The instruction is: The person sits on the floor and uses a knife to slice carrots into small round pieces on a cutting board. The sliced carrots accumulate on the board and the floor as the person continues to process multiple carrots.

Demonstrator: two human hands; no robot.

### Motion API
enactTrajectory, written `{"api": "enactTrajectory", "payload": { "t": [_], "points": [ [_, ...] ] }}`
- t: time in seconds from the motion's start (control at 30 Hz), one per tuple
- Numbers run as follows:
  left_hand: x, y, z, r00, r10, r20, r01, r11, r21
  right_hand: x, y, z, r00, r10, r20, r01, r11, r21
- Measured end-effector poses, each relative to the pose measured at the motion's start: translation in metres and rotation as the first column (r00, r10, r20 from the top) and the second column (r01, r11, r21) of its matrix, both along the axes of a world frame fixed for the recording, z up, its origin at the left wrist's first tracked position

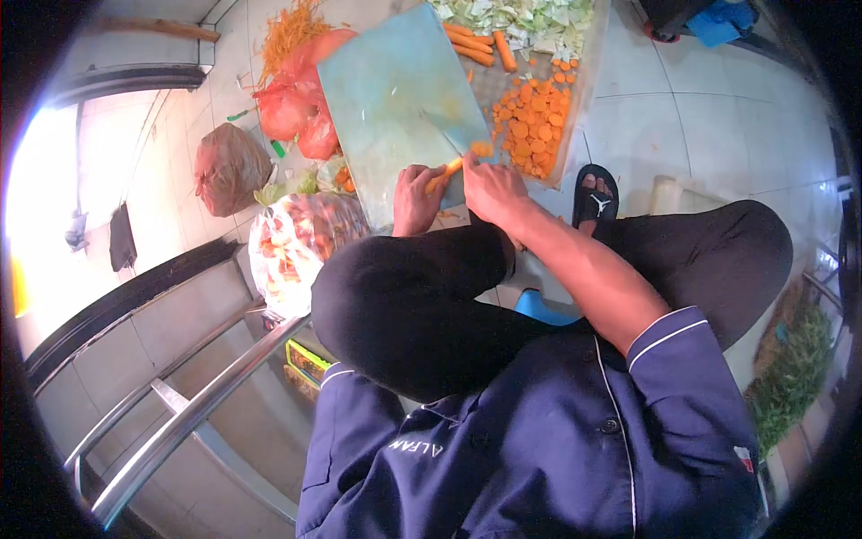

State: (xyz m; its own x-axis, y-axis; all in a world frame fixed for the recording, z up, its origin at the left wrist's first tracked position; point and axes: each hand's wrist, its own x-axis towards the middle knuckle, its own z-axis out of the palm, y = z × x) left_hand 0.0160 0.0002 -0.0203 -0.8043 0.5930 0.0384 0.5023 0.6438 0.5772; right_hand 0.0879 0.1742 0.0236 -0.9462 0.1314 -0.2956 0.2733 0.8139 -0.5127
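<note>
A light blue cutting board lies at an angle before me. My left hand grips a peeled carrot by its near end, over the board's lower right part. My right hand is closed on a knife, and its blade points up and left across the carrot's far end; the handle is hidden in my fist. A few carrot slices lie just past the blade at the board's right edge. More carrot slices are heaped in a shallow tray to the right.
Whole peeled carrots and chopped cabbage share the tray. Left of the board are red plastic bags, orange peelings, a tied bag and a clear bag of orange pieces. Metal rails stand lower left.
</note>
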Motion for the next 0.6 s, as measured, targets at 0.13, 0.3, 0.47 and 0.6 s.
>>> {"api": "enactTrajectory", "payload": {
  "t": [0.13,0.3,0.47,0.6],
  "points": [
    [-0.002,0.007,0.001,1.0,-0.025,0.009,0.025,0.999,0.022,0.006,0.004,-0.015,0.996,-0.006,-0.091,0.013,0.997,0.074],
    [0.0,0.001,0.004,1.0,-0.013,-0.002,0.013,1.0,-0.01,0.002,-0.004,-0.001,0.996,0.02,-0.089,-0.014,0.998,0.068],
    [-0.003,0.004,-0.004,0.998,-0.053,-0.043,0.054,0.998,0.019,0.001,-0.002,0.0,0.992,0.047,-0.12,-0.036,0.995,0.09],
    [-0.004,0.01,-0.004,0.997,-0.053,-0.056,0.056,0.997,0.046,0.002,0.001,-0.017,0.999,0.033,-0.031,-0.031,0.999,0.043]
  ]
}}
